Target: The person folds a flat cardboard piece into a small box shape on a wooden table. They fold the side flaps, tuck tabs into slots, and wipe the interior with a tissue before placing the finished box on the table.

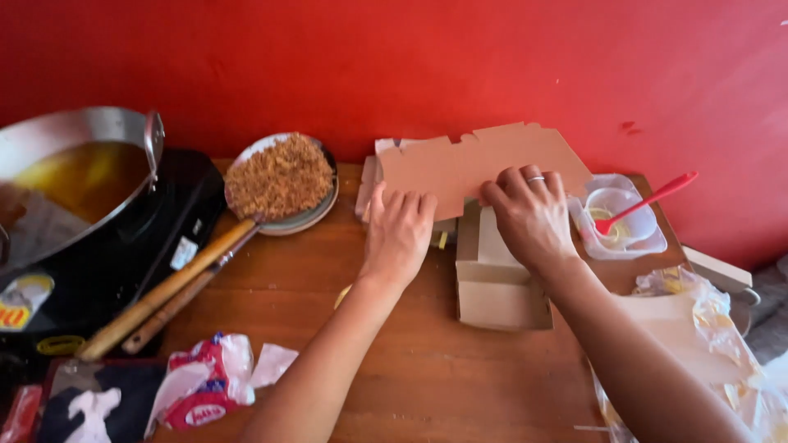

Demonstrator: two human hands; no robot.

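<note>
Cardboard box blank (484, 160), flat and brown, stands tilted up against the red wall (410, 66) at the far edge of the wooden table (427, 377); its long axis runs left to right, with notched flaps along the top edge. The left hand (398, 234) presses its lower left part with fingers bent over the edge, and the right hand (532, 215), a ring on one finger, grips its lower middle with curled fingers. Both hands are closed on the blank, palms down.

Just below it lies a folded open box (497, 283) of the same matte cardboard, partly under the right wrist. More flat blanks are stacked behind the left hand.

To the right sits a clear plastic container (628, 238) with a red spatula (648, 201) in it. To the left, a plate (308, 215) holds brown crumbs, with wooden-handled utensils (164, 295) reaching towards it, and a metal wok (74, 164) of oil stands on a black stove (123, 262).
</note>
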